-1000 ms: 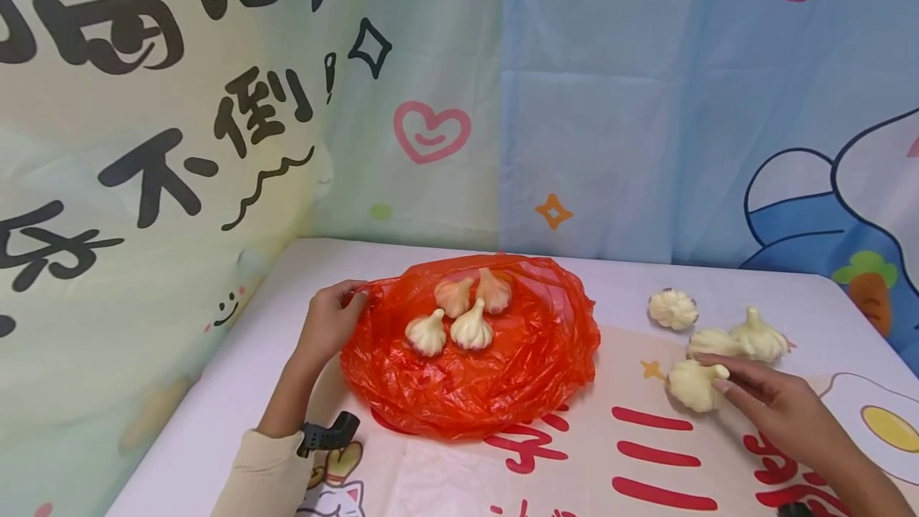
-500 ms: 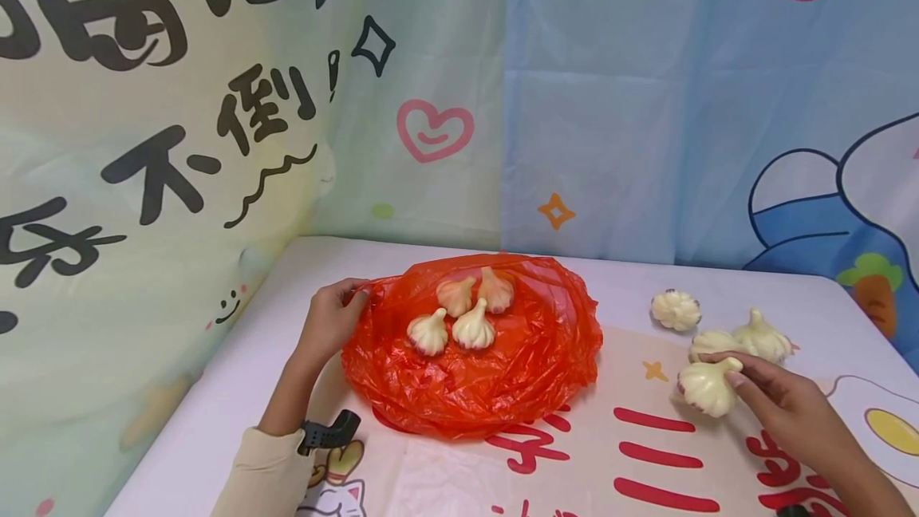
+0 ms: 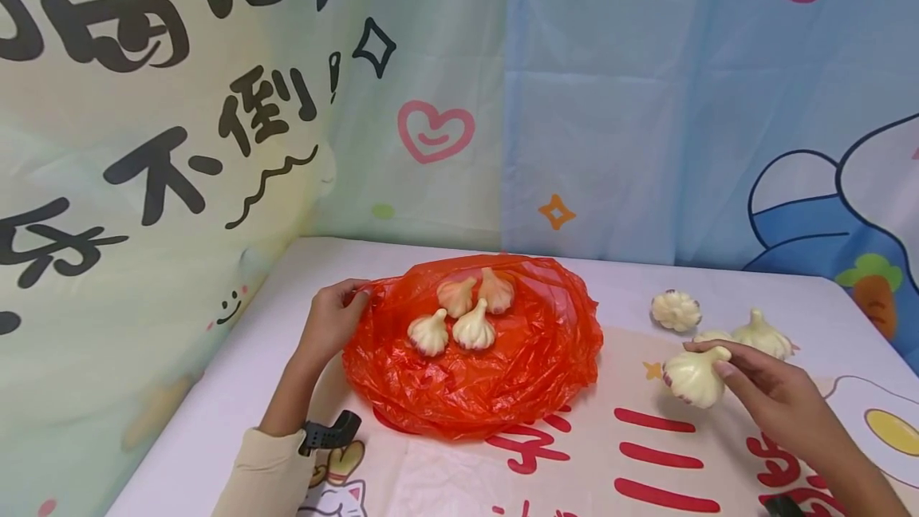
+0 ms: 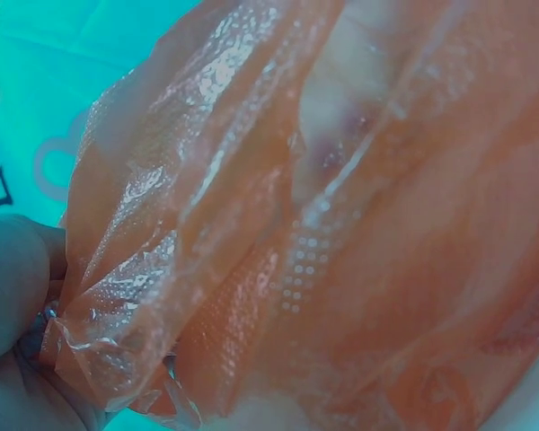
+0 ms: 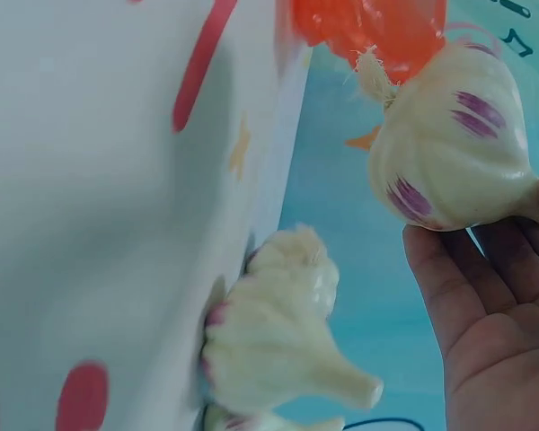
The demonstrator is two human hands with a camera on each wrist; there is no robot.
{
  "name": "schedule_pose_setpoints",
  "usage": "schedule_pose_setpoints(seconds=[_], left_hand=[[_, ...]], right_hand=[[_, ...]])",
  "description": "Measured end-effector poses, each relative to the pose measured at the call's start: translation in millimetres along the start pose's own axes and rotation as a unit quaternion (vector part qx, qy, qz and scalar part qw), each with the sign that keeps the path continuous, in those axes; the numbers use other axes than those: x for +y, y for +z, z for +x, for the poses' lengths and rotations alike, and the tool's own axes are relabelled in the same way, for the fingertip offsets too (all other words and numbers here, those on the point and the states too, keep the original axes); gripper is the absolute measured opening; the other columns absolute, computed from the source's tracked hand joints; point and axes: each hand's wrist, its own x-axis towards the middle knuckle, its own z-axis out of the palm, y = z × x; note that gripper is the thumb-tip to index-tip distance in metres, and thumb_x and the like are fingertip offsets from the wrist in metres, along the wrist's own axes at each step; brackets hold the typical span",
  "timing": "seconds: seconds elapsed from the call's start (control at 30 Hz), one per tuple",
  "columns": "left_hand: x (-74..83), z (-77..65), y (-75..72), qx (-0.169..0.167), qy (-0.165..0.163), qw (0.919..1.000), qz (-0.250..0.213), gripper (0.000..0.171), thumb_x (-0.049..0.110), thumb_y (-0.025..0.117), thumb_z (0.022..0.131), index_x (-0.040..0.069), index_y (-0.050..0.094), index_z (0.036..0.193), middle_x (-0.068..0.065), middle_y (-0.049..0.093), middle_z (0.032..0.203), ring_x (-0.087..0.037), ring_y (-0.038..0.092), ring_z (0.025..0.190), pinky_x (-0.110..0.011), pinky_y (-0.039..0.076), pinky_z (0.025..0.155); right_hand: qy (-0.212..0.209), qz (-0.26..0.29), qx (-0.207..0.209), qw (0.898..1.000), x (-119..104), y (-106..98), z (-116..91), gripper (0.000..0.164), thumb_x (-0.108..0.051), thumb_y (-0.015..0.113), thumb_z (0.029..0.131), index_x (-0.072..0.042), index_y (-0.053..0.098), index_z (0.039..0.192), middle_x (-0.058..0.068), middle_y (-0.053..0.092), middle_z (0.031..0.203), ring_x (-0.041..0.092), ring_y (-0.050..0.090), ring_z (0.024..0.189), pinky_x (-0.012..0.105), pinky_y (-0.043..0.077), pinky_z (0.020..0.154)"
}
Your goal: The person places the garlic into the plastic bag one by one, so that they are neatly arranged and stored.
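Observation:
My left hand [image 3: 335, 316] pinches the left rim of a crumpled red plastic bag [image 3: 474, 397]; up close in the left wrist view, the thin film [image 4: 216, 260] bunches at its fingers. Several garlic bulbs [image 3: 474, 327] lie in the bag, two of them seen through the film. On the right, my right hand [image 3: 775, 385] holds a garlic bulb [image 3: 693, 379] by its stem, off the table. The right wrist view shows purple streaks on this bulb [image 5: 458, 135] and its root tuft turned toward the bag.
Behind the right hand sit more garlic bulbs: one [image 3: 676, 310] farther back, one [image 3: 761, 335] with its stem up, and one mostly hidden by the hand. A printed cloth [image 3: 574, 477] covers part of the white table [image 3: 625, 282]. Printed curtains hang behind.
The garlic bulb in my right hand has come up off the table, turned, and shifted slightly left over the last half second. My left hand and the bag stay put.

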Motion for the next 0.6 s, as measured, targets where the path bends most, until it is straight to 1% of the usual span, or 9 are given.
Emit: schedule_pose_setpoints(seconds=[0.03,0.07,0.1,0.23,0.37,0.5,0.6], left_hand=[[-0.1,-0.1,0.2,-0.001,0.0,1.0,-0.001,0.025,0.019,0.05,0.102,0.006,0.067,0.116,-0.009,0.068,0.102,-0.023,0.067,0.082,-0.031,0.058,0.073],[-0.2,-0.2,0.4,0.0,0.001,1.0,-0.003,0.025,0.018,0.05,0.102,0.006,0.067,0.116,-0.009,0.068,0.101,-0.023,0.067,0.082,-0.031,0.058,0.073],[-0.1,-0.4,0.5,0.001,0.001,1.0,-0.003,0.025,0.018,0.051,0.102,0.006,0.067,0.116,-0.009,0.069,0.101,-0.023,0.067,0.082,-0.031,0.058,0.072],[-0.4,-0.3,1.3,0.001,0.004,1.0,-0.005,0.025,0.018,0.05,0.102,0.006,0.067,0.115,-0.01,0.069,0.101,-0.023,0.067,0.081,-0.031,0.058,0.072],[-0.8,0.3,1.4,0.001,0.003,1.0,0.0,0.025,0.018,0.051,0.102,0.006,0.067,0.116,-0.01,0.068,0.102,-0.023,0.066,0.083,-0.032,0.058,0.073],[-0.7,0.1,1.0,-0.001,-0.002,1.0,0.002,0.025,0.018,0.051,0.102,0.006,0.067,0.117,-0.009,0.068,0.103,-0.023,0.066,0.084,-0.032,0.058,0.074],[-0.5,-0.1,0.8,-0.001,-0.003,1.0,0.003,0.025,0.019,0.051,0.101,0.007,0.067,0.117,-0.009,0.068,0.104,-0.023,0.066,0.085,-0.032,0.057,0.075]], right_hand=[[-0.004,0.007,-0.003,1.0,-1.8,0.9,1.1,0.039,-0.018,0.055,0.1,-0.002,0.054,0.135,-0.027,0.055,0.118,-0.025,0.037,0.104,0.01,0.049,0.07],[-0.006,0.01,-0.006,1.0,-3.7,2.3,2.1,0.038,-0.019,0.055,0.101,-0.002,0.054,0.135,-0.031,0.052,0.117,-0.025,0.037,0.105,0.011,0.049,0.07],[-0.005,0.013,-0.008,1.0,-5.8,3.9,2.9,0.038,-0.019,0.055,0.101,-0.003,0.054,0.135,-0.031,0.052,0.117,-0.024,0.038,0.105,0.011,0.05,0.071],[-0.005,0.021,-0.02,1.0,-14.1,11.5,5.9,0.038,-0.02,0.055,0.1,-0.004,0.055,0.135,-0.021,0.058,0.12,-0.023,0.041,0.105,0.015,0.051,0.072],[-0.019,0.036,-0.027,0.999,-23.1,18.4,10.0,0.038,-0.02,0.055,0.101,-0.004,0.055,0.135,-0.012,0.062,0.121,-0.02,0.043,0.107,0.016,0.051,0.075],[-0.053,0.047,-0.024,0.997,-31.1,23.4,16.2,0.036,-0.014,0.056,0.1,-0.005,0.056,0.135,-0.006,0.064,0.123,-0.017,0.046,0.108,0.013,0.05,0.076],[-0.083,0.064,-0.021,0.994,-36.3,26.9,21.7,0.034,-0.008,0.057,0.098,-0.004,0.058,0.132,-0.004,0.065,0.122,-0.014,0.049,0.11,0.012,0.049,0.078]])
